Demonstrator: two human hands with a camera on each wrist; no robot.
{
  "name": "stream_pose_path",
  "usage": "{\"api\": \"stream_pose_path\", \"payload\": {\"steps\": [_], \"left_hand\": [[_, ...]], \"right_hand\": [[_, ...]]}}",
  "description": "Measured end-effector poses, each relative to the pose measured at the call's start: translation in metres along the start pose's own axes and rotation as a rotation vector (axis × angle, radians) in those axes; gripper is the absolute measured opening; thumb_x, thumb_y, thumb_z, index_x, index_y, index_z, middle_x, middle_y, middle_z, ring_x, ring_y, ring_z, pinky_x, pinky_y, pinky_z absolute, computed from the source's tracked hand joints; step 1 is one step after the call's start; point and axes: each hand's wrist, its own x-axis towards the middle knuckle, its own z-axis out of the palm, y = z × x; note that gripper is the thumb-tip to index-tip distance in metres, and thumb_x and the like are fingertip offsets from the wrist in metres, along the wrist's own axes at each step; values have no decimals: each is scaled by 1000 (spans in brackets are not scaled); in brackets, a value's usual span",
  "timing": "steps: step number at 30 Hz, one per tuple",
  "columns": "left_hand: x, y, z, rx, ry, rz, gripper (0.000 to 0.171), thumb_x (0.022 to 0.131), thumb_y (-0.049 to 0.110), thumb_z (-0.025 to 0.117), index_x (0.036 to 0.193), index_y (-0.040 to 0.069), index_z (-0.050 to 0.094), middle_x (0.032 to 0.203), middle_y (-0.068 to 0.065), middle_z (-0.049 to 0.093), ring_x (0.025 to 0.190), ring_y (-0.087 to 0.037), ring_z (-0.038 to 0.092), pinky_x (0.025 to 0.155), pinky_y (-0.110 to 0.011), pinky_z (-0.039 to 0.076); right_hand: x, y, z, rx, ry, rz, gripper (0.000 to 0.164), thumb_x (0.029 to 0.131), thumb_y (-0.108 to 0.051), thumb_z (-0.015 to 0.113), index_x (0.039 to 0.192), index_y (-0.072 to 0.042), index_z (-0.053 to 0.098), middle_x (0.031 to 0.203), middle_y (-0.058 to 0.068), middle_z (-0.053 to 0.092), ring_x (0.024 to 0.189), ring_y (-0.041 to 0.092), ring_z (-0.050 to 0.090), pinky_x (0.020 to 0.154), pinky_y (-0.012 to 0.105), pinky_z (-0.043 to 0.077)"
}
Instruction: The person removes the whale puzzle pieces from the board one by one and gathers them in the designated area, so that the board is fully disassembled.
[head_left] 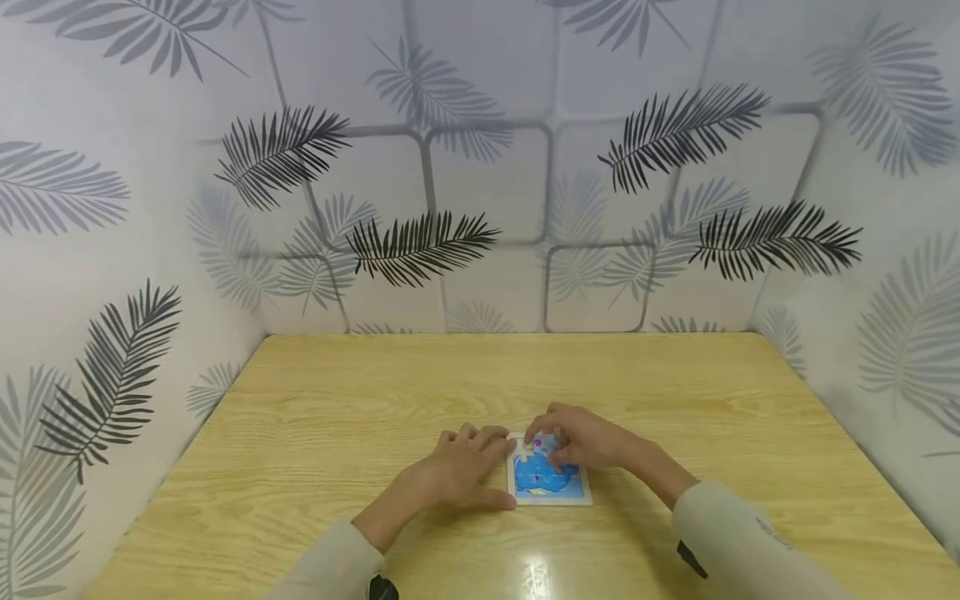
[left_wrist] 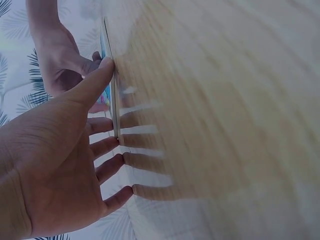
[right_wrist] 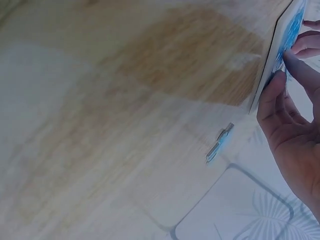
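A small square jigsaw puzzle (head_left: 551, 492) with a blue cartoon picture and a pale border lies flat on the table. At its left edge my left hand (head_left: 461, 471) is spread, the thumb on the near corner and the index finger by the far one. In the left wrist view, that hand's other fingertips rest on the tabletop. Over the upper part of the picture, my right hand (head_left: 588, 437) has thumb and fingers curled round a light blue puzzle piece (head_left: 546, 446), partly hidden by the fingers. A pale gap shows beside it.
A loose blue puzzle piece (right_wrist: 220, 144) lies on the table past the puzzle in the right wrist view; the head view does not show it. The wood-grain table (head_left: 337, 392) meets leaf-patterned walls (head_left: 495, 183) at the back and both sides.
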Motion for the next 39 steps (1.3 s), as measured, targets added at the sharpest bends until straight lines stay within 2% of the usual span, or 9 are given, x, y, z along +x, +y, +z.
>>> {"api": "stream_pose_path", "payload": {"steps": [5, 14, 18, 22, 28, 32, 36, 39], "left_hand": [[-1, 0, -2, -8, -9, -13, 86, 96, 67, 59, 163, 18, 35, 168, -3, 30, 147, -33, 35, 115, -59, 31], [2, -1, -1, 8, -16, -18, 86, 96, 68, 59, 163, 19, 35, 168, -2, 29, 145, -30, 35, 114, -57, 33], [2, -1, -1, 7, -12, -17, 87, 96, 68, 60, 163, 19, 35, 168, -2, 30, 145, -30, 36, 113, -58, 33], [2, -1, 1, 3, -9, -20, 86, 96, 67, 60, 163, 19, 35, 168, -1, 30, 144, -29, 36, 114, -57, 32], [0, 1, 0, -2, -3, -25, 86, 95, 66, 61, 163, 19, 36, 167, -1, 31, 142, -28, 37, 113, -55, 32], [0, 1, 0, -6, -4, -17, 86, 95, 66, 62, 163, 19, 36, 167, -1, 31, 143, -29, 36, 113, -56, 32], [4, -4, 4, -9, -9, -9, 87, 96, 65, 62, 163, 19, 34, 168, -2, 29, 145, -31, 34, 114, -58, 30], [7, -8, 9, -11, -7, -7, 88, 96, 65, 62, 164, 19, 32, 169, -3, 27, 148, -32, 32, 116, -60, 28]], "right_hand": [[-1, -1, 0, -27, 8, -25, 23, 93, -3, 76, 113, -11, 78, 103, 3, 57, 87, 15, 54, 78, 27, 51], [-6, -6, -7, -44, -10, -45, 22, 97, -5, 70, 116, -8, 78, 105, 5, 63, 86, 13, 53, 78, 28, 49], [-7, -1, -5, -53, 20, -51, 24, 97, -6, 72, 119, -10, 77, 106, 4, 66, 81, 8, 55, 73, 26, 51], [-12, 3, -7, -21, 81, -16, 25, 94, -9, 76, 119, -13, 75, 111, 1, 71, 76, 7, 56, 69, 26, 51], [-24, 14, -14, -2, 170, 3, 20, 91, -14, 82, 108, -20, 74, 101, -4, 72, 69, 7, 58, 61, 27, 51], [-35, 21, -20, 9, 215, 13, 20, 90, -19, 84, 108, -22, 74, 95, -5, 71, 66, 6, 58, 58, 27, 50], [-47, 27, -27, 23, 236, 39, 20, 90, -20, 83, 108, -22, 75, 79, -4, 66, 60, 8, 55, 53, 27, 45], [-57, 31, -32, 29, 249, 59, 18, 91, -21, 83, 107, -21, 74, 74, -4, 63, 58, 9, 54, 53, 26, 43]]}}
